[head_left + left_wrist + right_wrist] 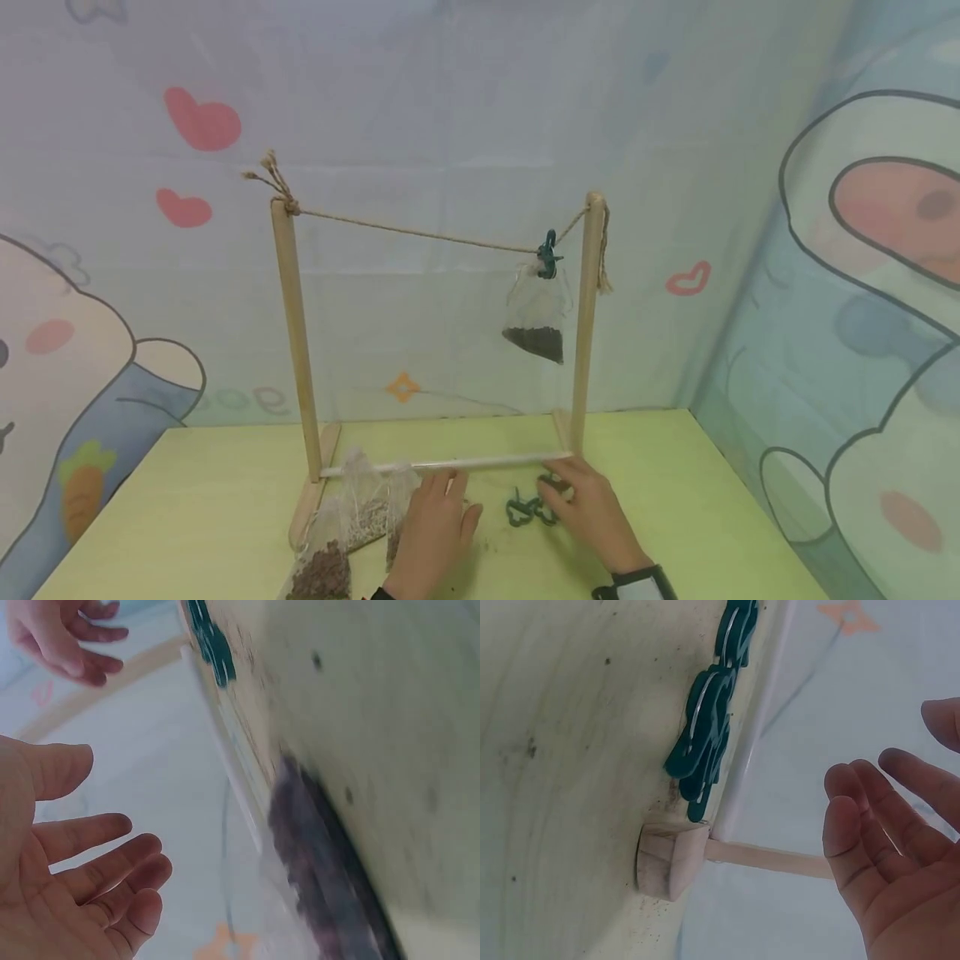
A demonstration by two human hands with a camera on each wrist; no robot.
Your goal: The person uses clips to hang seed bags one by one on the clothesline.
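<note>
My left hand (435, 529) hovers over the table beside the small sheer bags, fingers loosely spread and holding nothing. It partly hides one bag (403, 487) with dark contents; that bag lies below the hand in the left wrist view. Next to it lie a bag of pale grains (367, 521) and a bag of brown pellets (322, 573). My right hand (588, 504) is over the dark green clips (519, 508), its fingers relaxed and bare. In the right wrist view the clips (701, 724) lie in a cluster, apart from the fingertips.
A wooden frame has a left post (292, 333), a right post (588, 325) and a white bottom rod (450, 462). Twine (412, 232) sags between the posts. Near the right post a green clip (549, 254) holds a sheer bag of dark grains (536, 337) on it. Behind hangs a printed cloth (420, 100).
</note>
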